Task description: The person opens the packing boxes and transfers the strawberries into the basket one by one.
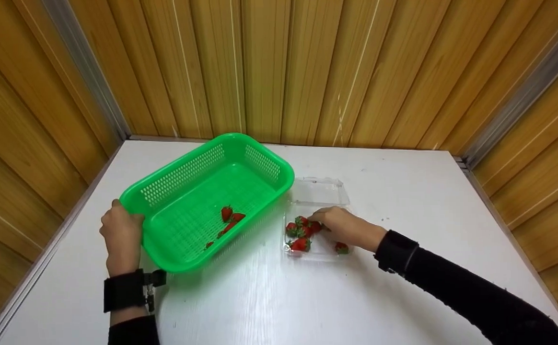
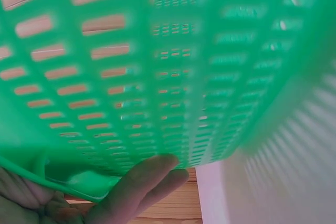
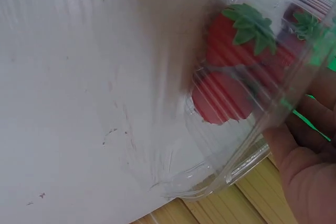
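My left hand grips the near left corner of a green plastic basket, fingers at the rim. The basket stands tilted, with a few strawberries along its near right side. In the left wrist view the fingers lie against its perforated wall. My right hand reaches into a clear plastic box holding several strawberries. Its fingertips are at a strawberry near the box's middle; whether they pinch it is hidden. In the right wrist view the thumb shows beside the box rim.
The box's clear lid lies folded back behind it. One strawberry sits apart in the box's near right corner. A white table carries everything, and wood-patterned walls enclose it at the back and sides.
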{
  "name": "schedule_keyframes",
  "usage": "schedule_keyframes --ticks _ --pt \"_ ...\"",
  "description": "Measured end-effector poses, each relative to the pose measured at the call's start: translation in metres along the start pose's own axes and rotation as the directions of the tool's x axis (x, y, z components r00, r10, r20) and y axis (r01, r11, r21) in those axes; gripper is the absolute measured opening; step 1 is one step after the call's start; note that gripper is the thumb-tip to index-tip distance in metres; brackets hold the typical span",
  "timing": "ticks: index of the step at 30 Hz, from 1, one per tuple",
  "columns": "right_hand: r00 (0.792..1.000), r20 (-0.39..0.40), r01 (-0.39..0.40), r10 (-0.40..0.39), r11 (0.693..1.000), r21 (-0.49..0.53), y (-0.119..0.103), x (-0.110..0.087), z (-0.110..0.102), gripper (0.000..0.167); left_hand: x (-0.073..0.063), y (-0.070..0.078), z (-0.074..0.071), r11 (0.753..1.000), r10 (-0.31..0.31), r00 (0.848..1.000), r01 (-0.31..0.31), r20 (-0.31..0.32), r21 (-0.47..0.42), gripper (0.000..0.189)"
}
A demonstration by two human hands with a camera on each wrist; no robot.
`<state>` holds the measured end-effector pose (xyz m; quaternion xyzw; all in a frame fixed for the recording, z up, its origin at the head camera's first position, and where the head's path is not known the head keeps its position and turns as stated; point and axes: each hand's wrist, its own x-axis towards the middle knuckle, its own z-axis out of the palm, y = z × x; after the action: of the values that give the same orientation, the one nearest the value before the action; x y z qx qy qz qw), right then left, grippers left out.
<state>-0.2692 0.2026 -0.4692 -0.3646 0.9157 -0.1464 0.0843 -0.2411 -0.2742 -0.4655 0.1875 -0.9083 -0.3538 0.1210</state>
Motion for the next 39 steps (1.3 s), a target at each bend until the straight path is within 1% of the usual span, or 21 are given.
schedule_keyframes --ticks 6,12,18,21,26,32,36,39 --pt "0.998 -0.045 -0.048 0.048 0.999 0.003 -0.003 0.008 0.007 0.025 -0.001 -0.002 -0.001 1.000 0.001 1.000 -0.001 -0.002 0.005 0.048" --pt "0.996 -0.055 -0.069 0.069 0.998 0.000 -0.005 0.009 0.012 0.027 0.001 0.000 0.000 1.000 0.015 1.000 -0.015 0.000 0.005 0.048" --pt "0.995 -0.079 -0.067 0.066 0.998 -0.002 -0.007 0.010 0.014 0.019 0.001 0.000 0.000 1.000 0.011 1.000 -0.011 -0.002 -0.002 0.047" --pt "0.994 -0.086 -0.064 0.063 0.998 -0.013 -0.006 0.012 0.015 0.017 0.000 -0.001 -0.001 1.000 0.007 1.000 -0.007 0.009 -0.002 0.050" --pt "0.995 -0.083 -0.053 0.050 0.998 -0.030 -0.005 0.013 0.016 0.017 -0.001 -0.002 -0.001 1.000 -0.013 1.000 0.013 0.021 -0.009 0.053" --pt "0.995 -0.081 -0.056 0.054 0.998 -0.024 -0.005 0.012 0.015 0.017 -0.001 0.000 0.000 1.000 -0.001 1.000 0.001 0.017 -0.013 0.058" --pt "0.996 -0.078 -0.036 0.034 0.999 -0.023 -0.005 0.012 0.014 0.018 -0.001 -0.001 0.000 1.000 -0.003 1.000 0.003 0.012 -0.009 0.058" --pt "0.997 -0.073 -0.034 0.034 0.999 -0.006 -0.006 0.012 0.012 0.017 0.001 -0.001 -0.001 1.000 -0.006 1.000 0.006 0.012 -0.005 0.057"
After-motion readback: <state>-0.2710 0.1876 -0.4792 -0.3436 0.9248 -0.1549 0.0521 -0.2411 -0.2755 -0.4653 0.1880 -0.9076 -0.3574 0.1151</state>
